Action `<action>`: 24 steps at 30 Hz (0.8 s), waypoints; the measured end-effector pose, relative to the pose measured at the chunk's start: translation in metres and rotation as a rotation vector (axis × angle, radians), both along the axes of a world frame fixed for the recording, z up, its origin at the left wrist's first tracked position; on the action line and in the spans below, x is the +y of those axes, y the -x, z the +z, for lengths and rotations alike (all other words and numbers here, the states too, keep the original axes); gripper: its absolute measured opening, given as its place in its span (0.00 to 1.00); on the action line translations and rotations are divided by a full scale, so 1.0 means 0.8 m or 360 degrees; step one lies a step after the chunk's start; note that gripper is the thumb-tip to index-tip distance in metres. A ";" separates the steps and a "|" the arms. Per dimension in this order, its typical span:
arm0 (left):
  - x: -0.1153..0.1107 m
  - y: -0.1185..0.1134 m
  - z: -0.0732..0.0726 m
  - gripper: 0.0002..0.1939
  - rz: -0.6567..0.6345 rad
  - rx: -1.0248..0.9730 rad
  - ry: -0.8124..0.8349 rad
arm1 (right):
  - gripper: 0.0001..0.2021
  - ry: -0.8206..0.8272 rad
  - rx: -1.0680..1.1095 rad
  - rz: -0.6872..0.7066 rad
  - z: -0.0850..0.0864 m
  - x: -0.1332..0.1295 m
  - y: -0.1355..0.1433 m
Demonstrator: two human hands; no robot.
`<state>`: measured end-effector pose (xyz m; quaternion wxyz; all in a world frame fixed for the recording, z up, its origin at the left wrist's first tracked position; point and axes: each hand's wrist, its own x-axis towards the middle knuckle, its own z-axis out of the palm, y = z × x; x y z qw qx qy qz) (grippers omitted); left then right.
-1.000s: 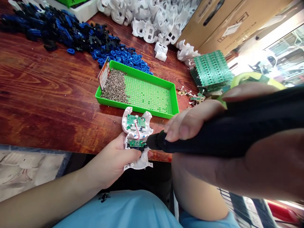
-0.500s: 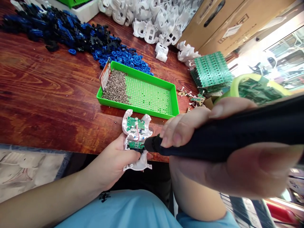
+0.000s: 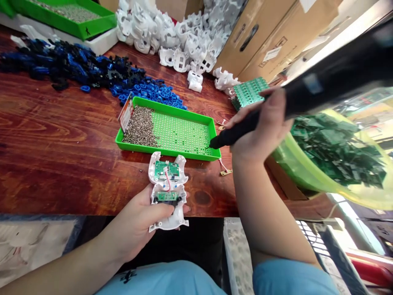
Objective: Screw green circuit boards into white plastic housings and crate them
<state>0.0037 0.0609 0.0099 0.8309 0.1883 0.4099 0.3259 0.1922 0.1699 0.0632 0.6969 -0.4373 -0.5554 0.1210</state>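
Observation:
My left hand (image 3: 144, 219) grips a white plastic housing (image 3: 172, 221) by its lower half, thumb across the inside. Two green circuit boards sit in it: an upper board (image 3: 167, 169) and a narrower lower board (image 3: 167, 196), joined by a red and white wire. In my right hand (image 3: 260, 127) is a black electric screwdriver (image 3: 245, 125), fingers wrapped round its body. Its tip is at the right end of a green tray (image 3: 172, 154) with a perforated plate. Small screws (image 3: 141, 127) lie heaped in the tray's left part.
Blue and black plastic parts (image 3: 92, 69) lie piled at the back left, below another green tray (image 3: 92, 26). White housings (image 3: 184, 41) are heaped by a cardboard box (image 3: 245, 45). Stacked green boards (image 3: 250, 90) and a yellow-green basket (image 3: 307, 164) of boards stand on the right.
My right hand has swung the screwdriver up and away from the housing, to the tray's right end. The housing stays in my left hand, slightly lower and further left in view.

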 end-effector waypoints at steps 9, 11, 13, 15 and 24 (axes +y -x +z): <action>0.001 -0.002 -0.007 0.15 -0.0023 -0.0070 0.0001 | 0.16 -0.0194 0.0162 0.0031 -0.028 0.039 -0.014; 0.000 -0.003 -0.004 0.16 -0.0001 -0.0073 0.0016 | 0.17 -0.0228 0.0198 0.0062 -0.027 0.041 -0.014; -0.001 -0.004 0.000 0.16 0.0042 -0.0060 0.0039 | 0.16 -0.0257 0.0223 0.0104 -0.028 0.045 -0.014; -0.001 -0.005 0.005 0.16 0.0062 -0.0032 0.0065 | 0.16 -0.0264 0.0230 0.0119 -0.029 0.049 -0.015; 0.004 0.001 0.000 0.16 -0.0077 -0.0005 0.0050 | 0.18 -0.0236 0.0245 0.0144 -0.030 0.047 -0.013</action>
